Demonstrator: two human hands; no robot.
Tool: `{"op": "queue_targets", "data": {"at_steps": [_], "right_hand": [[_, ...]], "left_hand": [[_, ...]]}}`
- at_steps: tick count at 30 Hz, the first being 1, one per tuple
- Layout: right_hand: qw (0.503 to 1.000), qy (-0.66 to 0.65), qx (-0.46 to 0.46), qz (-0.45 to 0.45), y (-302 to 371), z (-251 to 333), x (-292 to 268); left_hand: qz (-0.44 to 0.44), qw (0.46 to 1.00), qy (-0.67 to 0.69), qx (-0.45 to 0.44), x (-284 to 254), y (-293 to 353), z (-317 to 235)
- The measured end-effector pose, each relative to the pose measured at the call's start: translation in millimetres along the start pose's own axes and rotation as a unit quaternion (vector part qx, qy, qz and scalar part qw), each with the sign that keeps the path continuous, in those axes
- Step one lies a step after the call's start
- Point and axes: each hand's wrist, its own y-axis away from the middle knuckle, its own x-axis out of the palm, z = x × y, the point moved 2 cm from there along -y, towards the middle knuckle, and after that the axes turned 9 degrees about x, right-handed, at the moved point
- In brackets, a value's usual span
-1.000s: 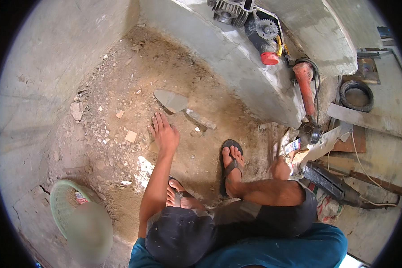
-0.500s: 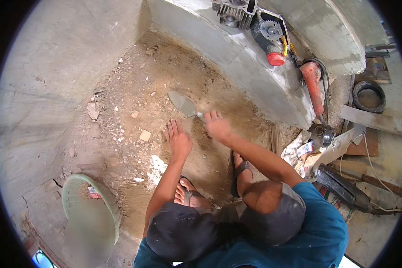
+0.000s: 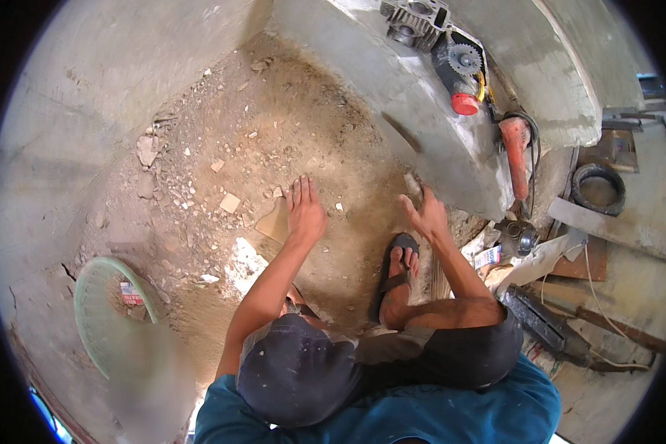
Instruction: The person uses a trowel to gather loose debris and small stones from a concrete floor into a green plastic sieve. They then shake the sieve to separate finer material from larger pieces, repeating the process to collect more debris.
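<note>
My right hand (image 3: 428, 219) grips a pointed trowel, its pale handle (image 3: 413, 185) showing beyond my fingers. The grey trowel blade (image 3: 402, 133) stands edge-on against the base of the smooth wall. My left hand (image 3: 305, 213) is open, fingers stretched out low over the dirt floor (image 3: 333, 159), partly covering a flat tan tile piece (image 3: 274, 222). Whether its palm touches the ground is hard to tell. A smaller square tile piece (image 3: 230, 203) lies left of that hand, among stones and rubble.
A green plastic basket (image 3: 89, 296) stands at the left. On the ledge lie an engine part (image 3: 416, 24), a red-capped container (image 3: 464, 103) and a red power tool (image 3: 516, 152). A black ring (image 3: 598, 189), boards and cables crowd the right side. My sandalled foot (image 3: 401, 274) rests between my arms.
My right hand has carried the trowel to the right, from the open dirt to the wall's base. My left hand has moved slightly up and right. The view has shifted.
</note>
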Motion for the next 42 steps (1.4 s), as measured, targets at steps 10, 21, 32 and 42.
{"op": "queue_targets", "data": {"at_steps": [10,21,32,42], "right_hand": [[0.987,0.142,0.072,0.033,-24,-27,15],[0.987,0.153,0.031,-0.049,-29,-43,20],[0.995,0.034,0.095,-0.003,-36,-32,20],[0.999,0.021,0.038,-0.025,-45,-29,9]], "left_hand": [[0.039,0.999,-0.018,-0.033,1,14,13],[0.046,0.997,-0.013,-0.055,4,8,12],[0.015,0.998,0.02,-0.057,0,11,9],[0.05,0.997,0.013,-0.053,-3,17,13]]}}
